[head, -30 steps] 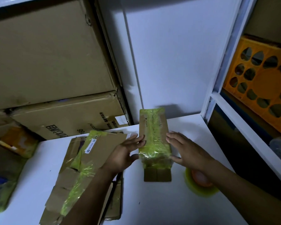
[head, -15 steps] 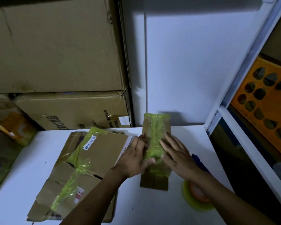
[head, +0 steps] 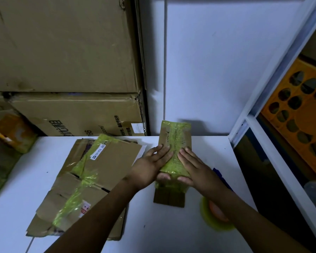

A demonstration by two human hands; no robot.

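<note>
Pressing the taped carton (head: pixel 174 141), both hands (head: pixel 150 168) (head: pixel 199 172), near table's (head: pixel 212 148) right edge.

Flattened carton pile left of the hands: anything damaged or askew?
Yes. The flattened carton pile is torn and crumpled at its near edge, sheets fanned askew with loose green tape. Behind it, the lower stacked box has a split right corner.

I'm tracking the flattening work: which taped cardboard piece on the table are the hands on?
The small narrow cardboard piece near the wall: left hand and right hand press on it. The larger flattened stack, leftward, is unheld.
</note>
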